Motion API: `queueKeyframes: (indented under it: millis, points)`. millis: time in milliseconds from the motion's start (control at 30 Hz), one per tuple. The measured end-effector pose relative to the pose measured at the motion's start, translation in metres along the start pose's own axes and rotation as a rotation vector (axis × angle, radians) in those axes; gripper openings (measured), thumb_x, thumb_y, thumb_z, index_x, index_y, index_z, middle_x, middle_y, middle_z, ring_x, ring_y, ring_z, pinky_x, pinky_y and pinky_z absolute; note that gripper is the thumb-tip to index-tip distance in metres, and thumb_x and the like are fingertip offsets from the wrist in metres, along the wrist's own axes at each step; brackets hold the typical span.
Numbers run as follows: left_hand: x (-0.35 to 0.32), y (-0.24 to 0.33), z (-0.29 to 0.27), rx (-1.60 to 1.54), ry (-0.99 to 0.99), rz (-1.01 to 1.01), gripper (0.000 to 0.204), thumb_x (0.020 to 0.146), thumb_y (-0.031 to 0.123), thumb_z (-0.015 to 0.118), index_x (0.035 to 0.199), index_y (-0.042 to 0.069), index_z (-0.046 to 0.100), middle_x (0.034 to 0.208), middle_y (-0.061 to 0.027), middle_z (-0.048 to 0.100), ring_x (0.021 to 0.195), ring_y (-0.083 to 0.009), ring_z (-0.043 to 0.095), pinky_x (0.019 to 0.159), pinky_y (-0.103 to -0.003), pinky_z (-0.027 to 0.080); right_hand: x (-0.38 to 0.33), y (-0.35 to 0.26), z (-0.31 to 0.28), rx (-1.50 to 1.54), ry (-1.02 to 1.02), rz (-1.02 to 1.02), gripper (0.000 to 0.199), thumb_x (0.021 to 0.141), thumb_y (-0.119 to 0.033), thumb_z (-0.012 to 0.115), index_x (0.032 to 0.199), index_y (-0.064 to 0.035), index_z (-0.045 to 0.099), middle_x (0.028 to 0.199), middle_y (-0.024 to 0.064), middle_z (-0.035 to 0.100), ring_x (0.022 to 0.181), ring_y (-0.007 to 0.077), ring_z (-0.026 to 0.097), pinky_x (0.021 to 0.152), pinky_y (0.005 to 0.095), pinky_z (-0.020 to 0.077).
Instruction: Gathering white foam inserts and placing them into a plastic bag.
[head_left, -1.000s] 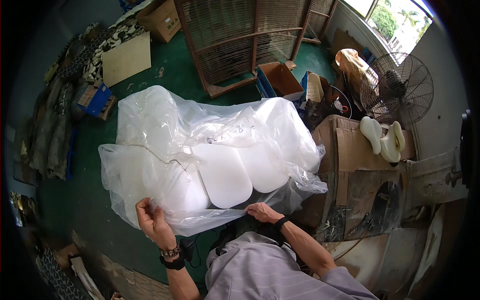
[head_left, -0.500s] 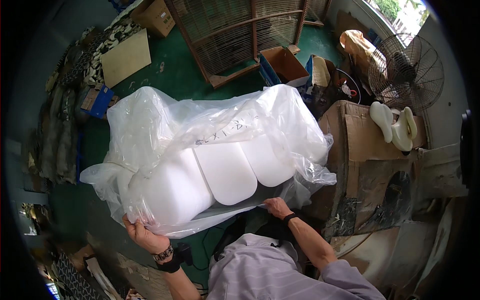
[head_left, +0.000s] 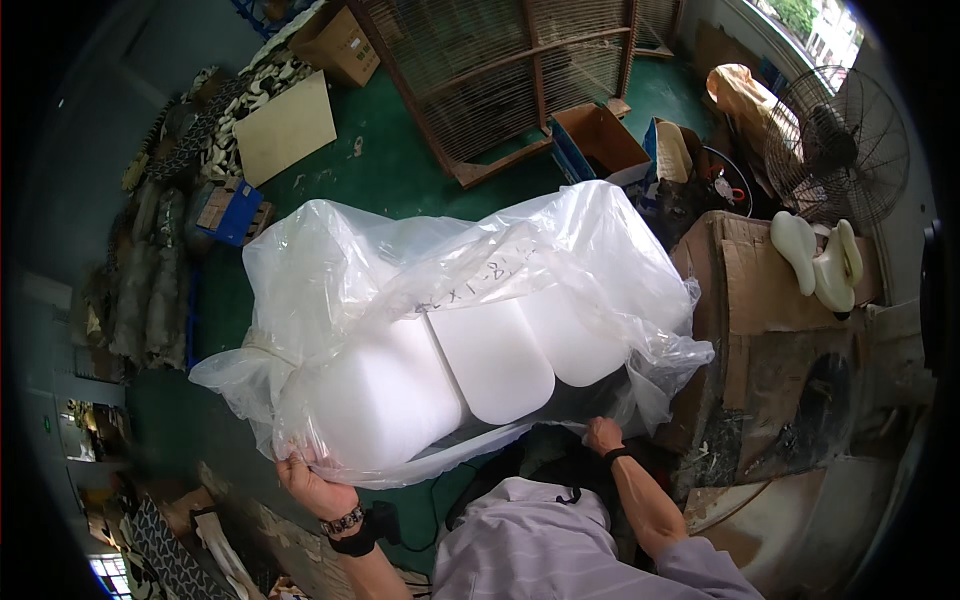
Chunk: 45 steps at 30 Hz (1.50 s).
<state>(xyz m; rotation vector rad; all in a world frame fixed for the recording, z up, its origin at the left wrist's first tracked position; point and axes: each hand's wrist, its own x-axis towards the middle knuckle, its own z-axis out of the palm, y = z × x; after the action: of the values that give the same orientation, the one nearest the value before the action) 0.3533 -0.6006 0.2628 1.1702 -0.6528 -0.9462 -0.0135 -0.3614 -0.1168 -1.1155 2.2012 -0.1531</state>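
- Here, a big clear plastic bag (head_left: 440, 300) fills the middle of the frame, stuffed with white foam pieces (head_left: 495, 355) that have rounded corners and lie side by side
- The left hand (head_left: 312, 485) sits at the lower left of the bag, fingers curled and gripping the plastic along its bottom edge; a beaded bracelet and a dark band show on that wrist
- The right hand (head_left: 603, 436) is at the lower right of the bag, closed on the plastic's lower edge, with a dark wristband just below it
- The person's striped grey shirt (head_left: 540, 550) shows at the bottom centre
- To the right of the bag, just beside it, stands a worn cardboard box (head_left: 760, 300); two white foam shapes (head_left: 818, 255) rest on its far end
- A round standing fan (head_left: 835, 145) is at the upper right
- A wooden slatted rack (head_left: 500, 80) stands at the upper centre on the green floor (head_left: 400, 180), with an open cardboard box (head_left: 598, 140) just right of its foot
- A flat sheet of board (head_left: 285, 125) lies at the upper left, and a blue crate (head_left: 232, 212) sits below it near a heap of dark patterned goods along the left edge
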Motion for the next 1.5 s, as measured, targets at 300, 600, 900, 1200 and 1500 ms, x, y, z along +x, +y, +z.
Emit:
queueKeyframes:
  millis: [300,600,900,1200,1500]
  points:
    - [-0.029,0.015,0.037,0.104,-0.232,0.107,0.027,0.104,0.020,0.057,0.127,0.006,0.058,0.117,-0.0041,0.064,0.103,-0.0179,0.062,0.087,-0.033,0.052,-0.046,-0.259,-0.215,0.399,0.341,-0.843,0.031,0.090,-0.009,0.071,0.121,-0.0039,0.069,0.119,0.0151,0.069,0.110,0.0342,0.064,0.098,0.0425,0.0525]
    - [-0.064,0.061,0.047,0.492,-0.374,0.263,0.039,0.091,0.005,0.078,0.123,0.003,0.057,0.091,-0.0049,0.065,0.080,-0.0112,0.062,0.071,-0.028,0.051,-0.084,-0.384,-0.244,-0.054,-0.137,-1.475,0.053,0.087,-0.023,0.074,0.138,-0.0119,0.061,0.146,0.0144,0.055,0.138,0.0359,0.050,0.118,0.0479,0.0378]
    - [-0.081,0.061,0.045,0.605,-0.369,0.476,0.043,0.086,0.003,0.077,0.126,0.006,0.060,0.100,-0.0103,0.071,0.080,-0.0270,0.071,0.070,-0.035,0.055,-0.120,-0.430,-0.165,1.826,-1.653,-0.497,0.078,0.105,-0.065,0.033,0.163,-0.0134,0.029,0.170,0.0225,0.017,0.157,0.0432,0.015,0.124,0.0612,0.0214]
    - [-0.054,0.064,0.014,0.526,-0.253,0.559,0.034,0.086,-0.008,0.066,0.118,0.004,0.064,0.109,-0.0114,0.071,0.091,-0.0287,0.071,0.074,-0.036,0.057,-0.067,-0.391,-0.202,0.132,-0.645,-1.243,0.071,0.098,-0.043,0.060,0.157,-0.0122,0.036,0.162,0.0158,0.036,0.143,0.0284,0.044,0.120,0.0590,0.0317]
    - [0.026,0.032,-0.024,0.799,-0.134,0.617,0.036,0.082,-0.012,0.060,0.113,0.004,0.064,0.106,-0.0147,0.072,0.088,-0.0360,0.071,0.075,-0.037,0.058,-0.090,-0.404,-0.279,-0.533,0.091,-1.659,0.072,0.091,-0.017,0.067,0.158,-0.0297,0.041,0.163,0.0009,0.040,0.135,0.0285,0.052,0.123,0.0618,0.0249]
